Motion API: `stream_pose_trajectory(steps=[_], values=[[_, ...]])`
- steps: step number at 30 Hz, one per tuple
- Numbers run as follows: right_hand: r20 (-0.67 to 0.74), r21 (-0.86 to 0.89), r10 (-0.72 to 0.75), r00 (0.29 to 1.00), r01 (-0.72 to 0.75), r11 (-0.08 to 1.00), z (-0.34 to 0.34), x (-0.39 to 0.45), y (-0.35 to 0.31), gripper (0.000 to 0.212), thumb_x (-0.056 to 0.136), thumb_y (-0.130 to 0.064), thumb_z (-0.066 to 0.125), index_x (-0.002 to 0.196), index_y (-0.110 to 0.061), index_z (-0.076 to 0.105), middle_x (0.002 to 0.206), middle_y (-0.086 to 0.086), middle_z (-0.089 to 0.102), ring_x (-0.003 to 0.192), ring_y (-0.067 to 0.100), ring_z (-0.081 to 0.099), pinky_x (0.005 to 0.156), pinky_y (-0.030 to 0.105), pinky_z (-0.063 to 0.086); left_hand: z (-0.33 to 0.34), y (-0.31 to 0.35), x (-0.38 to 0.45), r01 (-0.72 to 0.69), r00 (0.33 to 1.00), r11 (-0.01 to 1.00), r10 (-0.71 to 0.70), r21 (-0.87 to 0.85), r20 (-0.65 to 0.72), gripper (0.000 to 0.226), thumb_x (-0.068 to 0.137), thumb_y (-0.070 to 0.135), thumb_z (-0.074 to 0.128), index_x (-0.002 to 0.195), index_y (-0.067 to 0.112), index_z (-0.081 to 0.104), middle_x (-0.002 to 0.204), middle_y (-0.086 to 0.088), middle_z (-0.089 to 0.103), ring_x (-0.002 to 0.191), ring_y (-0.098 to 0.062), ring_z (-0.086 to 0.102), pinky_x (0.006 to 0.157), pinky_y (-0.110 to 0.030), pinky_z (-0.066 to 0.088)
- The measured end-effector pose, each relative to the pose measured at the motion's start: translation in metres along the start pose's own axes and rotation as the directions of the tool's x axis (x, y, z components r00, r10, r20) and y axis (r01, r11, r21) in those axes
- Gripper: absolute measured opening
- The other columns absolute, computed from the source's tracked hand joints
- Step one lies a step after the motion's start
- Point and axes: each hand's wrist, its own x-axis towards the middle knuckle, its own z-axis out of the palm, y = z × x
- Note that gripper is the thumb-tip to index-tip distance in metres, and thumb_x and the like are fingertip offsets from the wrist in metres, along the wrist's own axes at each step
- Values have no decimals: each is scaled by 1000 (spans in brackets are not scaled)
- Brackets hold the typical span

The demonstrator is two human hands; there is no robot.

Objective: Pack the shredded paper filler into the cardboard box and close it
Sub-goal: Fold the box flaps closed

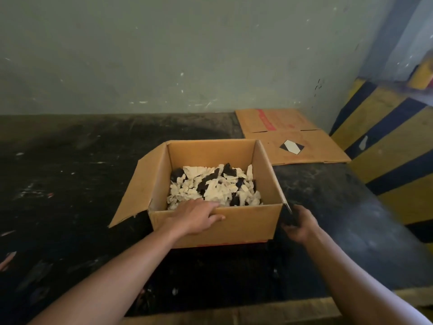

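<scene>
An open brown cardboard box (248, 221) stands on a dark floor in the middle of the view. Cream and black shredded paper filler (215, 186) covers its bottom. The left flap (140, 184) is spread outward; the right flap (275, 177) stands almost upright, seen edge-on. My left hand (194, 216) rests over the near wall's top edge, fingers curled on the rim. At the near right corner my right hand (298, 225) grips the lower end of the right flap.
A flattened cardboard sheet (293, 137) with red print and a black-and-white diamond lies behind the box to the right. A yellow-and-black striped ramp (386, 148) rises at the right. A grey-green wall (164, 55) stands behind. Small scraps dot the floor.
</scene>
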Motion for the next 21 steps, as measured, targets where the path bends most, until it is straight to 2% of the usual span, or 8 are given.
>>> stream_pose_trajectory(steps=[2, 4, 7, 9, 12, 15, 17, 21], values=[[-49, 131, -122, 991, 127, 983, 4, -9, -10, 47, 92, -22, 61, 136, -13, 46, 121, 15, 58, 86, 31, 66, 44, 37, 57, 1, 6, -3, 22, 1000, 1000, -22, -7, -20, 34, 99, 53, 46, 118, 29, 60, 74, 15, 50, 74, -9, 53, 63, -26, 38], [-115, 198, -239, 964, 258, 946, 8, -21, -22, 66, 91, -19, 62, 148, -20, 29, 125, 11, 55, 90, 29, 64, 51, 37, 58, 2, 12, -7, 52, 997, 997, -55, -52, -52, 31, 98, 53, 49, 117, 32, 62, 71, 19, 47, 69, -6, 50, 61, -26, 36], [-134, 130, -437, 889, 453, 882, 14, -50, -39, 91, 91, -22, 63, 154, -38, 0, 141, 6, 44, 116, 29, 55, 92, 50, 52, 3, 18, -11, 99, 988, 990, -110, -103, -111, 30, 95, 55, 54, 111, 32, 66, 70, 22, 48, 69, -4, 51, 60, -26, 38], [-39, 70, -604, 796, 606, 793, 20, -72, -44, 86, 91, -24, 61, 155, -37, 6, 143, 1, 45, 121, 24, 52, 103, 51, 45, 4, 22, -14, 130, 978, 986, -144, -102, -153, 32, 93, 58, 55, 107, 32, 67, 74, 18, 59, 73, -5, 56, 62, -25, 42], [221, -47, -775, 592, 800, 598, 35, -101, -35, 54, 97, -24, 55, 148, -29, 37, 130, 0, 59, 113, 21, 60, 96, 50, 52, 10, 23, -17, 192, 945, 972, -220, -135, -244, 39, 93, 63, 48, 104, 32, 69, 91, 9, 71, 88, -12, 63, 89, -35, 43], [553, -209, -729, 403, 914, 347, 43, -111, -17, 49, 100, -26, 53, 147, -27, 39, 136, 0, 57, 119, 17, 58, 94, 41, 53, 18, 23, -23, 219, 873, 926, -326, -307, -361, 40, 99, 59, 35, 91, 33, 65, 81, 7, 68, 87, -18, 63, 98, -41, 36], [751, -326, -572, 331, 938, 115, 47, -106, -6, 58, 98, -39, 53, 151, -34, 31, 152, -3, 41, 136, 16, 41, 108, 45, 40, 22, 19, -31, 228, 795, 894, -400, -386, -456, 38, 100, 54, 35, 96, 32, 66, 90, 7, 69, 96, -18, 62, 99, -41, 32], [907, -421, -233, 351, 729, -540, 47, -95, 14, 65, 95, -62, 37, 153, -36, 21, 162, -5, 17, 149, 21, 3, 117, 54, -1, 29, 4, -56, 333, 559, 786, -609, -521, -563, 22, 97, 38, 53, 117, 32, 62, 132, 3, 54, 131, -25, 40, 108, -49, 22]])
